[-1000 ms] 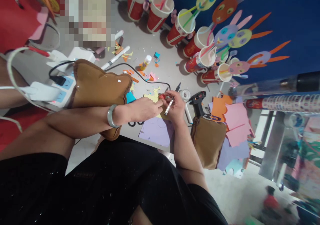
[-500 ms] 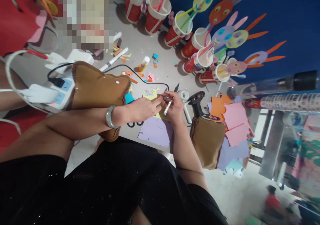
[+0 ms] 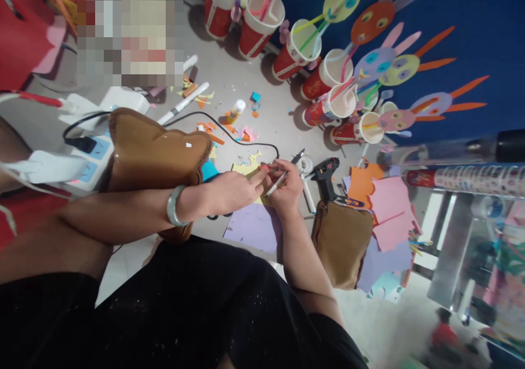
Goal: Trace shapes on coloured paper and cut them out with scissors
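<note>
Grey table (image 3: 283, 124) with cups (image 3: 286, 64), scraps (image 3: 248, 134)

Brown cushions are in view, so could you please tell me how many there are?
2: one cushion partly under the left forearm, beside the power strip; another cushion right of the right forearm. Others may be hidden.

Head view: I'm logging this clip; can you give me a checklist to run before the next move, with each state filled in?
1. Pen held in the right hand: ok.
2. Small red piece at the fingertips: ok; which hand grips it, cannot tell.
3. Left hand close to the right: ok.
4. Table cleared of paper scraps: not ok, they lie scattered beyond the hands.
5. Glue gun apart from the right hand: ok.
6. Glue gun cool: cannot tell.
</note>
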`<state>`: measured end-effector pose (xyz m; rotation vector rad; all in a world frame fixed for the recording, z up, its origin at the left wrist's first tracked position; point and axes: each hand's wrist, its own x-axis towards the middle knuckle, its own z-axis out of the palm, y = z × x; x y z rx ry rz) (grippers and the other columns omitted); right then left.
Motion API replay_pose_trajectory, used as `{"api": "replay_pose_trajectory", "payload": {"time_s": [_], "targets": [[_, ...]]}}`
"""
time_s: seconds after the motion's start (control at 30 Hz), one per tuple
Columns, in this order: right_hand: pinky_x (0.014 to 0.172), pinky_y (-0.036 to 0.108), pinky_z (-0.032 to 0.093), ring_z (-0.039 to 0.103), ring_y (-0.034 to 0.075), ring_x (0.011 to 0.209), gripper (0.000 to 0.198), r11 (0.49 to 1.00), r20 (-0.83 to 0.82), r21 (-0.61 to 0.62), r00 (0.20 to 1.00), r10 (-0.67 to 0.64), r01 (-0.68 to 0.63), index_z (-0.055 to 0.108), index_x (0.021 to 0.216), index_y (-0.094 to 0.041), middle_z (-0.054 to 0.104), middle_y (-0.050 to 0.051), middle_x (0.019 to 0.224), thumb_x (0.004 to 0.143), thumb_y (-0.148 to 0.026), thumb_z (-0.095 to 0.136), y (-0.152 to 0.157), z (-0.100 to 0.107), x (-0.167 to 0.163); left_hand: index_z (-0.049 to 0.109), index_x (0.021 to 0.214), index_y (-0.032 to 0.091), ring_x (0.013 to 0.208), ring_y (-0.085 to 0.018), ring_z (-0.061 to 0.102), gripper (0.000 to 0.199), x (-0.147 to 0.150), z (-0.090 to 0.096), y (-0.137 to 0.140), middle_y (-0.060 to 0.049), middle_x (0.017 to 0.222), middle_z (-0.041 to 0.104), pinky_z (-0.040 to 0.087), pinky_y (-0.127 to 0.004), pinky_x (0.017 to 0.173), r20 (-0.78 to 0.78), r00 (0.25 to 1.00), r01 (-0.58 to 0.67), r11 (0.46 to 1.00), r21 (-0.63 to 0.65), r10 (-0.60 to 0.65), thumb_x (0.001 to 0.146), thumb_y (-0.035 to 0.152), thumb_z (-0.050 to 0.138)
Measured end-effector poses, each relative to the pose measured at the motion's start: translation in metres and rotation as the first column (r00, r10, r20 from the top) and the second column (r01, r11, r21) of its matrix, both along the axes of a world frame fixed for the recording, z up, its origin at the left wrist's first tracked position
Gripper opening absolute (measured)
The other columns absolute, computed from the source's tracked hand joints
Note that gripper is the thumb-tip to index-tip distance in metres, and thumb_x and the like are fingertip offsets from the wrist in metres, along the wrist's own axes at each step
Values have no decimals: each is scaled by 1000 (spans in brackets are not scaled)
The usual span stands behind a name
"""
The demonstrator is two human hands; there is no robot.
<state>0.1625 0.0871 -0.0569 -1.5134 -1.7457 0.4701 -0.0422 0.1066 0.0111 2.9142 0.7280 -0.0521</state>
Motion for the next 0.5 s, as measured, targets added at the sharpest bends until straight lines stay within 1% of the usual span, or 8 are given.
{"api": "replay_pose_trajectory", "payload": {"time_s": [0.1,0.23,0.37,0.5], "targets": [[60,31,61,71,16,64,36,999,22,28,1000,-18,17,60,118,-24,77,5,95,91,-45,70,-2,0,-2,65,133,9,68,-16,72,47,1,2,-1,-28,158,47,51,-31,51,15,1000,-6,1000,3,6,96,2,36],[59,31,62,72,16,63,34,999,10,48,1000,-12,11,59,120,-25,77,6,96,92,-39,70,-5,2,-2,69,127,10,64,-18,74,45,2,5,0,-27,156,49,51,-31,47,-7,1000,-2,998,-59,1,97,5,36],[57,29,62,75,17,67,37,1000,-34,5,999,17,-17,58,125,-25,78,6,100,91,-31,71,-8,3,0,70,126,11,64,-19,75,47,3,5,2,-25,156,51,52,-31,45,11,1000,7,998,-68,-6,97,6,34],[58,30,63,76,18,69,41,1000,-61,-24,998,8,-9,58,125,-26,78,6,101,87,-25,75,-10,4,2,71,128,12,63,-17,75,48,4,5,1,-25,155,52,52,-29,45,23,1000,2,997,-79,0,98,6,34]]}}
